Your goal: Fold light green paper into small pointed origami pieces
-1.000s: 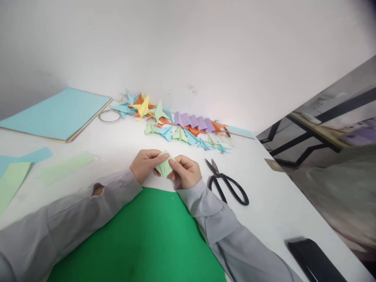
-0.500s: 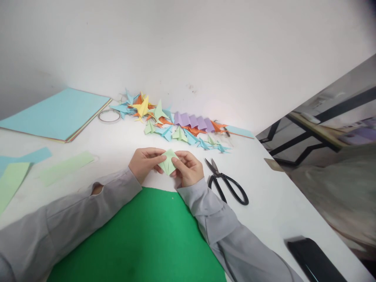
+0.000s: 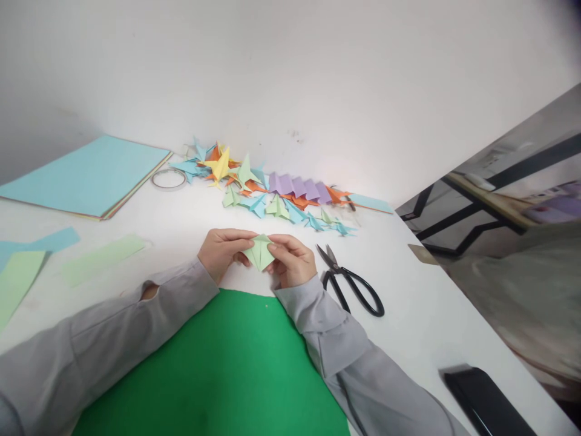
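A small folded light green paper [image 3: 260, 254], diamond-shaped with creases down its middle, is held up between both hands. My left hand [image 3: 223, 251] pinches its left corner between thumb and fingers. On the other side, my right hand [image 3: 293, 259] grips the right corner the same way. Both hands are just above the far edge of a green mat [image 3: 218, 369]. Black-handled scissors [image 3: 336, 269] lie with blades partly apart, right of my right hand.
Along the wall lie folded paper figures [image 3: 221, 165] and a purple pleated strip [image 3: 299, 188]. A blue-topped paper stack [image 3: 91, 175], a tape roll [image 3: 169, 178] and green strips [image 3: 104, 260] are at the left. A black phone-like object [image 3: 490, 402] lies at the lower right.
My right thumb and fingers have shifted slightly outward on the folded paper, and more of its face shows. My left hand has barely moved.
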Available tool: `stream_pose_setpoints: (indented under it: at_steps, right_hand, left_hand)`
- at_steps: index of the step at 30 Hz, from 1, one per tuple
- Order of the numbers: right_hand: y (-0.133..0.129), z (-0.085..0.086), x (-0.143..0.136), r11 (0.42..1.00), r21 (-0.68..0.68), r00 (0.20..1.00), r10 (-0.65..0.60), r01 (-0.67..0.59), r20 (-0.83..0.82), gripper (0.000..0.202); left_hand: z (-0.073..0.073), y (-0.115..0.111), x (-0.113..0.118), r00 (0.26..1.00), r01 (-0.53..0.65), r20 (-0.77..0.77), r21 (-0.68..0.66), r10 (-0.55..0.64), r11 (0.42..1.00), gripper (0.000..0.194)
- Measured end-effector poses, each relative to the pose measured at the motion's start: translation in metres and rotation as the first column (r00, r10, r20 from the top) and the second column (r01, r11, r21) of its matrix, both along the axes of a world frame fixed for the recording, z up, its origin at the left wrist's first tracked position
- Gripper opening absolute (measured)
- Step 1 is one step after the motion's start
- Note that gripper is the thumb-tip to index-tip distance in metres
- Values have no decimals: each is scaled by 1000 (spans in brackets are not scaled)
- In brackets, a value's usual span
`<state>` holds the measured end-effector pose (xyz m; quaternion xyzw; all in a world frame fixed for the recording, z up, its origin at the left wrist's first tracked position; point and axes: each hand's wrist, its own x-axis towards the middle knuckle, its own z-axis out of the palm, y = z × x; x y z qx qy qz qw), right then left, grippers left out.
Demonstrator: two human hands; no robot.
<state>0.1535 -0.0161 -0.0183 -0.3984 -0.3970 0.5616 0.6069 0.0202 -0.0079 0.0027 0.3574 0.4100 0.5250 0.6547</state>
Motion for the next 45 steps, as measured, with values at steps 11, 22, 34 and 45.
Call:
stream_pose_setpoints:
  at_steps: [11,22,34,45]
  right_hand:
    - [-1,2,1,999,-30,1000,-17,17,10,7]
    - [-2,0,-1,996,32,993,-85,82,82,9]
    - [-5,1,-4,992,76,979,-109,97,171,4]
    - [-4,2,-4,999,-14,989,41,-39,140,24]
  left_hand:
    - [-1,0,-1,999,12,-43,18,-11,1000,13]
    - [-4,1,-3,998,41,-47,48,-39,998,14]
    - [-3,0,-3,978,158,-152,83,-144,984,21]
    - [-6,0,-3,968,90,-246,150,-51,985,29]
